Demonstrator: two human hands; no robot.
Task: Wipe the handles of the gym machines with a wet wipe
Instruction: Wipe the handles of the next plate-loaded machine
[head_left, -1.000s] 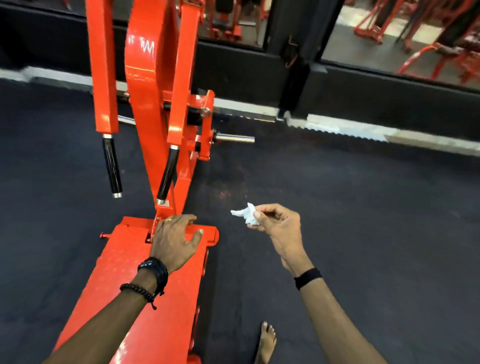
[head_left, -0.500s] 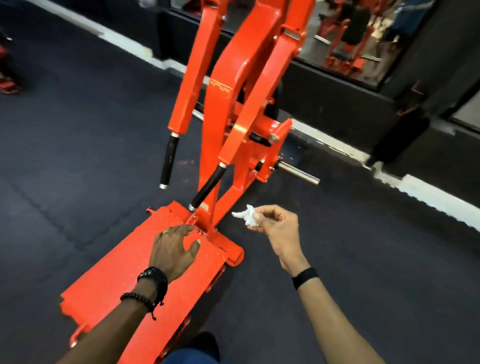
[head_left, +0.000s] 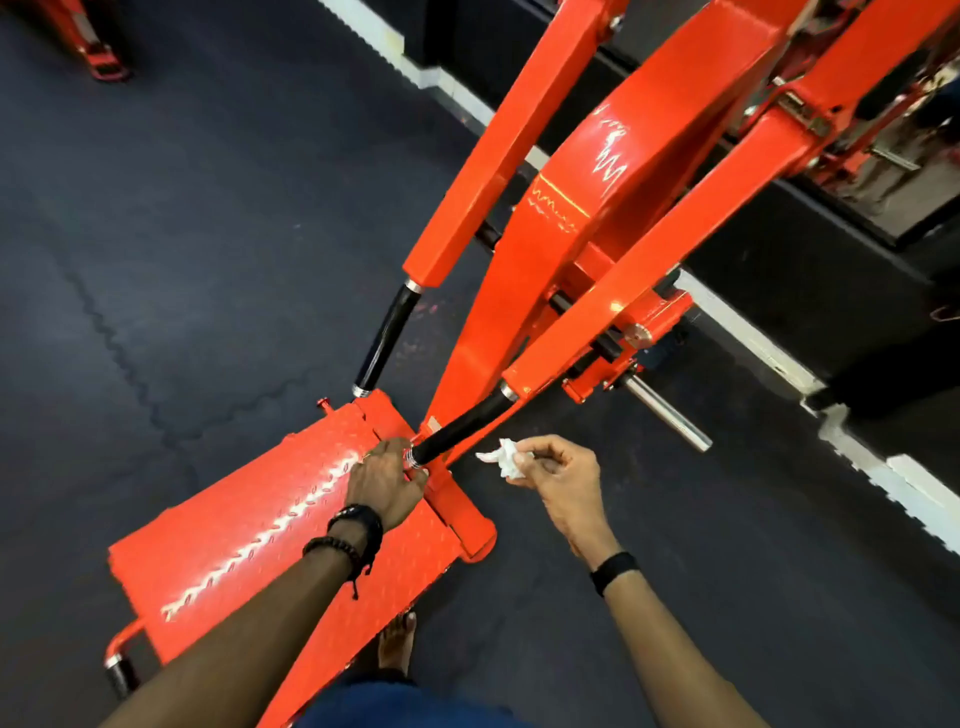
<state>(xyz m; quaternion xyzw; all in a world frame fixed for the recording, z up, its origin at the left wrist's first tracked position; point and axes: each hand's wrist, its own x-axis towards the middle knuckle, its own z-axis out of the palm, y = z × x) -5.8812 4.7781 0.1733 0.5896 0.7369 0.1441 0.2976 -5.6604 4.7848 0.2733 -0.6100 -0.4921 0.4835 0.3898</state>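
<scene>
Head: left hand (head_left: 385, 483) fingertips hidden

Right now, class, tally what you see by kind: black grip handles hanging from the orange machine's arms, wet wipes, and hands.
Black grip handles: 2 (left handle, right handle)
Wet wipe: 1
Hands: 2 (left hand, right hand)
Total: 5

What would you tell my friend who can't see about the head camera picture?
A person's right hand pinches a crumpled white wet wipe beside the nearer black rubber handle of a bright orange steel gym machine. The left hand sits at that handle's lower end, above the orange checker-plate footplate.
</scene>
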